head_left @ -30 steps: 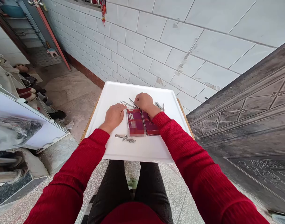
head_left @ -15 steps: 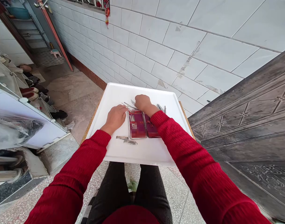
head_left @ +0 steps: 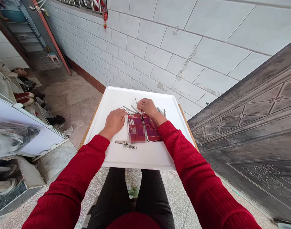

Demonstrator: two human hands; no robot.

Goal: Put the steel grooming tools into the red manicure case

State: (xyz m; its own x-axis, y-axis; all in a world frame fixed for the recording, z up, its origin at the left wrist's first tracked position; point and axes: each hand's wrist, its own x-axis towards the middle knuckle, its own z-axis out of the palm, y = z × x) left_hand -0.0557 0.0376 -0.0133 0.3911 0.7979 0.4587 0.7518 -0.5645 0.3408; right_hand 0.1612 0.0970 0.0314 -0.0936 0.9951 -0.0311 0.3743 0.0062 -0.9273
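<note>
A manicure case (head_left: 137, 135), dark red with a purple lining, lies spread open on a white tabletop (head_left: 155, 159). Small tools sit in loops on its left half. My right hand (head_left: 147, 107) is above the case's far edge, fingers pinched on a thin metal manicure tool (head_left: 136, 101) whose end sticks up. Palm down on the tabletop left of the case, my left hand (head_left: 115, 122) has its fingers stretched out near several slim metal tools (head_left: 127, 109). Two nail clippers, a nearer one (head_left: 130, 147) and a farther one (head_left: 121, 142), lie below the case.
More metal tools (head_left: 160, 111) lie right of my right hand, partly hidden by it. A tiled wall (head_left: 150, 60) rises behind the table. On the right stands a dark carved panel (head_left: 250, 127); a shoe rack (head_left: 38, 108) is on the left.
My right hand has turned, and the thin tool's end now shows above its fingers. My left hand stays on the tabletop. The whole view has shifted slightly.
</note>
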